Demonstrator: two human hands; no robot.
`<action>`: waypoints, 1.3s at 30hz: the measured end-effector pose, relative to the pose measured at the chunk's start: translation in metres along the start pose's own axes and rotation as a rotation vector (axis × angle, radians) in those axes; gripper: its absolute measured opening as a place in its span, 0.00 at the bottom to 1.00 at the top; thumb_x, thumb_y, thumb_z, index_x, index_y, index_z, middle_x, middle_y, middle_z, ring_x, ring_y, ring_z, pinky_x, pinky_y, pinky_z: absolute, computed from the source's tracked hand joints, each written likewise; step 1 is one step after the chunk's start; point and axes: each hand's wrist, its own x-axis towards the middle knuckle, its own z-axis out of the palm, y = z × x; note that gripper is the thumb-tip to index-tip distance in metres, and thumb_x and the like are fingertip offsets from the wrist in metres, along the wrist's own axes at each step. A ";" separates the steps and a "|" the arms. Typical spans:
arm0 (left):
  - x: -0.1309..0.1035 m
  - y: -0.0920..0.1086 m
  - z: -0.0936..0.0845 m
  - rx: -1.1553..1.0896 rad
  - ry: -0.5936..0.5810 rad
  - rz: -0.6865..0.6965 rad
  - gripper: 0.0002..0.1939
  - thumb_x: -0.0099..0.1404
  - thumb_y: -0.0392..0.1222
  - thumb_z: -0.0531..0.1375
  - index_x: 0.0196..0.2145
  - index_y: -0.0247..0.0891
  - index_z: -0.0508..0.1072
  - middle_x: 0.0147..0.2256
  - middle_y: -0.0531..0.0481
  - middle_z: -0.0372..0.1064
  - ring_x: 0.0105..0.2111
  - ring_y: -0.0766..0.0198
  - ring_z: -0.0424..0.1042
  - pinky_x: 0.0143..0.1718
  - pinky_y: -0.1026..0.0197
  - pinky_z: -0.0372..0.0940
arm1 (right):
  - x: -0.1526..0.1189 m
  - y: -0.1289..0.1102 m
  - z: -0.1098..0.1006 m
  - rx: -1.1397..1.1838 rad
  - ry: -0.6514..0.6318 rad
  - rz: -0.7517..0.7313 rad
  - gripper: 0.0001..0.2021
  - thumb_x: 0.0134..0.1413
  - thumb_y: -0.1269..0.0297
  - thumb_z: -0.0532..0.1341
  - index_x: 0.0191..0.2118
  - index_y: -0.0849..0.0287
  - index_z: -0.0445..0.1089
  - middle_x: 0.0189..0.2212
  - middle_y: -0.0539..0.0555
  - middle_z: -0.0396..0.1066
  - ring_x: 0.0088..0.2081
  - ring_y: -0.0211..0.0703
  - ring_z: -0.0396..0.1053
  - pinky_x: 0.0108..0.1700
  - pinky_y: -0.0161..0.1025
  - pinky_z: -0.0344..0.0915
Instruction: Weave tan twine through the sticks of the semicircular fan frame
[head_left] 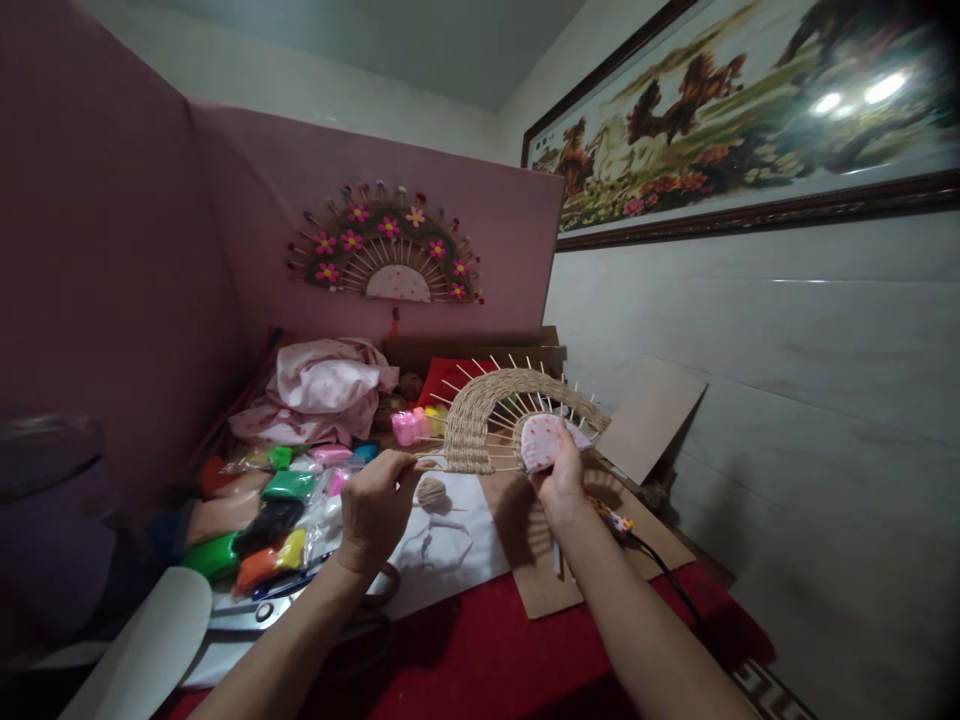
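Observation:
My right hand [564, 485] grips a half-round woven fan [469, 425] by its pink spotted fabric centre [540, 443], holding it above the table. Thin sticks radiate from that centre through a band of woven tan twine, and their tips stick out past the outer edge. At the fan's lower left corner, my left hand [381, 503] is closed in a pinch on a strand of twine that runs from the weave. Beneath lies a small ball of twine [432, 493] on a white sheet [450, 550].
Several bags of coloured clay [289, 485] lie left, near spotted cloth [322, 385] and scissors [255, 612]. A glue gun [611, 515] with a black cord rests on cardboard [536, 590] at right. A flower-decorated fan [390, 245] hangs on the pink panel behind.

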 end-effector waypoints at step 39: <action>0.007 -0.002 0.011 -0.827 -0.135 -0.648 0.10 0.47 0.44 0.65 0.23 0.33 0.75 0.22 0.50 0.71 0.24 0.67 0.66 0.27 0.66 0.59 | -0.007 0.001 0.006 0.018 -0.058 0.042 0.06 0.48 0.62 0.60 0.31 0.59 0.67 0.22 0.46 0.72 0.21 0.33 0.69 0.23 0.29 0.68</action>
